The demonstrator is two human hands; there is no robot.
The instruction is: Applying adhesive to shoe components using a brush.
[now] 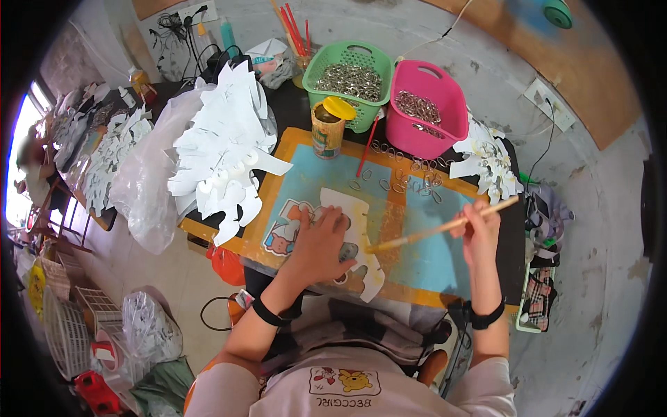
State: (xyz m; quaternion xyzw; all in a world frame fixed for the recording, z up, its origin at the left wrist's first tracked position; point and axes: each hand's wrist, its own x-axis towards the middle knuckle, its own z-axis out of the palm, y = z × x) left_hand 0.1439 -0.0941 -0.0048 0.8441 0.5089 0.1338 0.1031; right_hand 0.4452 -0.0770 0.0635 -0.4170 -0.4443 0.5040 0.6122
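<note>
My left hand (321, 240) lies flat with fingers spread, pressing on a printed cartoon cutout (278, 238) and a white paper cutout (356, 208) on the work board. Part of both pieces is hidden under it. My right hand (479, 228) grips a wooden-handled brush (431, 231), its bristle end at the right edge of the white cutout, where yellowish smears show. The pieces rest on a blue mat (445, 257) stained with yellow-brown streaks. Loose metal rings (427, 184) are scattered behind the brush. Farther back stands a jar (326, 139) with a yellow lid tilted on top.
A green basket (379, 59) and a pink basket (458, 125), both holding metal rings, stand at the back. White cutouts are piled at left (226, 139) and right (486, 156). A thin red stick (367, 147) lies beside the jar. Clear plastic (149, 187) hangs over the left edge.
</note>
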